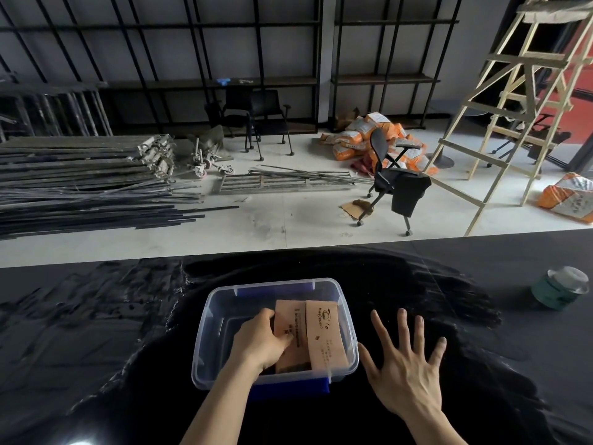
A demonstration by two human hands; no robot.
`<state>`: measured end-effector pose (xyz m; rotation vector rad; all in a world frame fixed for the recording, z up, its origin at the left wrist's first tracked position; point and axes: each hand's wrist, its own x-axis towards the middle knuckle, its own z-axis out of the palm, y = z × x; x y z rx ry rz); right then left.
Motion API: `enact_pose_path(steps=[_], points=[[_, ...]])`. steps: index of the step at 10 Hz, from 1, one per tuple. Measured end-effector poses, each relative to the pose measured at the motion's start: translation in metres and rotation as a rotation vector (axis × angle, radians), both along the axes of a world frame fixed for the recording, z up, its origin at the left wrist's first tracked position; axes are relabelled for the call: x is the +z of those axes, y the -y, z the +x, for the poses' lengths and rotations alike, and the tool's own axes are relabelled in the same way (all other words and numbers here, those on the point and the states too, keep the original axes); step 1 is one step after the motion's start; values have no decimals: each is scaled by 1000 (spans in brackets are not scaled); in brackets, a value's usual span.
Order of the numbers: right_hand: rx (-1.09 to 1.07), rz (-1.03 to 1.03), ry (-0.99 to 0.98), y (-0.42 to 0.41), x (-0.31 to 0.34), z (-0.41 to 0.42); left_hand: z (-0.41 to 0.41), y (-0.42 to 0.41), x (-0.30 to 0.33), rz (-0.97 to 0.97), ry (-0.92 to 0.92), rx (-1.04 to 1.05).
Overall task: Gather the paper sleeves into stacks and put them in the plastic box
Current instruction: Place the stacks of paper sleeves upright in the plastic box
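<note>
glossy black table (96, 348), cluttered workshop floor (288, 220); left hand (261, 343) grips sleeves (296, 335), right hand (407, 367) splayed.

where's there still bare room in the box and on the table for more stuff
In the box, the left half is bare floor, bordered by its left wall and the left hand on the sleeves; the right half is crowded. The table left of the box is bare, as is the stretch between the spread right hand and the jar.
</note>
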<state>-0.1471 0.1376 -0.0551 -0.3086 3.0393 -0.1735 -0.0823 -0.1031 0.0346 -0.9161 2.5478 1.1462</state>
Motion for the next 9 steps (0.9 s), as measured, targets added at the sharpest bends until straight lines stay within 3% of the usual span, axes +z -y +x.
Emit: enact_pose_path(steps=[6,8,9], points=[[16,-4,5,1,4,1,-2,3,-3,-4,40,-66],[16,11,100,2,12,-2,-1,12,5,-143,79,-129],[-11,-68,114,6,36,-11,13,23,19,-305,-25,-120]])
